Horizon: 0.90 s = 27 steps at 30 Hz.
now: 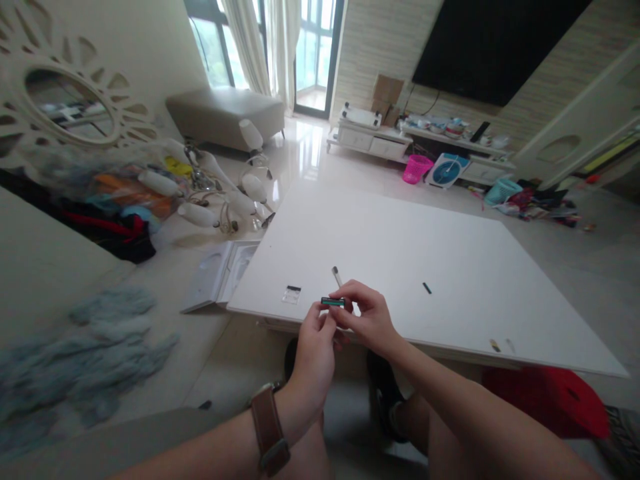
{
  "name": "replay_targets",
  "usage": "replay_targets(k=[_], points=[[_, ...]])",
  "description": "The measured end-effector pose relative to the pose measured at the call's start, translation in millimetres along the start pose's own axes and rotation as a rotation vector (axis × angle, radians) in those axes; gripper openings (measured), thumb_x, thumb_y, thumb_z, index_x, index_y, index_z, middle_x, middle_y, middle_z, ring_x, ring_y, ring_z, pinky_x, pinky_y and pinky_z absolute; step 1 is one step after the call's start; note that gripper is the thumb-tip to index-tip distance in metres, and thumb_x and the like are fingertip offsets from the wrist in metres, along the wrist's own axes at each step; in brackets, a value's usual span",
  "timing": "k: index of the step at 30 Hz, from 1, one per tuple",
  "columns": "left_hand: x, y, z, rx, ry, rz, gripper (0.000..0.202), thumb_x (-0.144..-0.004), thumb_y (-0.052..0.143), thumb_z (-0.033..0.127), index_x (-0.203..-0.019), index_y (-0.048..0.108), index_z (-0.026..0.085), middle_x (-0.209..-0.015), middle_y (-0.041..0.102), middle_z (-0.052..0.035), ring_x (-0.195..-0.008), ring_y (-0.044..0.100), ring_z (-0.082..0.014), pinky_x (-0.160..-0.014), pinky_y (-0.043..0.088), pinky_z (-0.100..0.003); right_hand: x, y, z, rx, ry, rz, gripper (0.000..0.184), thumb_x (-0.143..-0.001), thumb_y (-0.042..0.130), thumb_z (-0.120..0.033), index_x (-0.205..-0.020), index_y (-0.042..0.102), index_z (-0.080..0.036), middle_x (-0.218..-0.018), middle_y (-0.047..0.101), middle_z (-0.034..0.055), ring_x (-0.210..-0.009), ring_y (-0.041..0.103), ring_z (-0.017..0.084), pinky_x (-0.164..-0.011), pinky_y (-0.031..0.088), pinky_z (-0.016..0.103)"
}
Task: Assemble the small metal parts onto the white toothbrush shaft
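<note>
Between the fingertips of both hands is a small black rectangular piece with a green strip (333, 302), held level over the near edge of the white table (400, 247). My left hand (317, 340) pinches its left end, thumb and fingers closed. From the right, my right hand (367, 313) grips the other end with thumb and forefinger. A slim pale stick with a dark tip (336, 273) shows just beyond my right fingers; its lower end is hidden. Left of the hands lies a small clear packet with a black band (291, 294). A short dark strip (427, 288) rests farther right.
Two small pieces, one yellow and black (495, 345), lie near the table's right front. An opened white box (220, 273) and a chandelier (225, 193) are on the floor at left. Something red (550, 400) sits below the right edge.
</note>
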<state>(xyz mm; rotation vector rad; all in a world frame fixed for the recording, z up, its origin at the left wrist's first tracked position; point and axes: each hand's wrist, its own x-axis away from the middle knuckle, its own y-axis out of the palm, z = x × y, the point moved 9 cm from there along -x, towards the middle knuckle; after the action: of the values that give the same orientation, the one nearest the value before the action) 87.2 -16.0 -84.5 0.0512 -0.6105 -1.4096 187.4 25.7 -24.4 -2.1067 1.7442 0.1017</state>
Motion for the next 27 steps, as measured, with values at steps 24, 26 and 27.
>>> replay_targets(k=[24,26,27], points=[[-2.2,-3.7,-2.2,0.019,0.027,-0.014,0.020,-0.077,0.062,0.025,-0.096,0.057,0.018,-0.065,0.056,0.0048,-0.050,0.047,-0.0078,-0.046,0.033,-0.020,0.2,-1.7,-16.2,0.120,-0.214,0.009,0.018,-0.081,0.073,-0.014,-0.097,0.078,-0.021,-0.082,0.071,0.0022,-0.056,0.053,0.007,-0.052,0.045,0.020],[-2.5,-4.3,-4.6,0.026,0.012,-0.009,0.021,-0.077,0.062,0.026,-0.096,0.056,0.018,-0.063,0.055,0.0054,-0.049,0.046,-0.0077,-0.045,0.032,-0.020,1.3,-1.9,-17.1,0.141,-0.236,0.012,0.020,-0.080,0.072,-0.012,-0.097,0.078,-0.021,-0.081,0.071,0.0020,-0.055,0.053,0.007,-0.050,0.044,0.019],[-2.7,-4.7,-6.0,0.029,0.002,-0.005,0.021,-0.077,0.062,0.026,-0.096,0.056,0.018,-0.062,0.054,0.0057,-0.048,0.046,-0.0078,-0.045,0.031,-0.020,1.7,-1.8,-17.5,0.145,-0.247,0.013,0.021,-0.079,0.072,-0.011,-0.097,0.078,-0.021,-0.081,0.072,0.0021,-0.054,0.053,0.007,-0.050,0.044,0.018]])
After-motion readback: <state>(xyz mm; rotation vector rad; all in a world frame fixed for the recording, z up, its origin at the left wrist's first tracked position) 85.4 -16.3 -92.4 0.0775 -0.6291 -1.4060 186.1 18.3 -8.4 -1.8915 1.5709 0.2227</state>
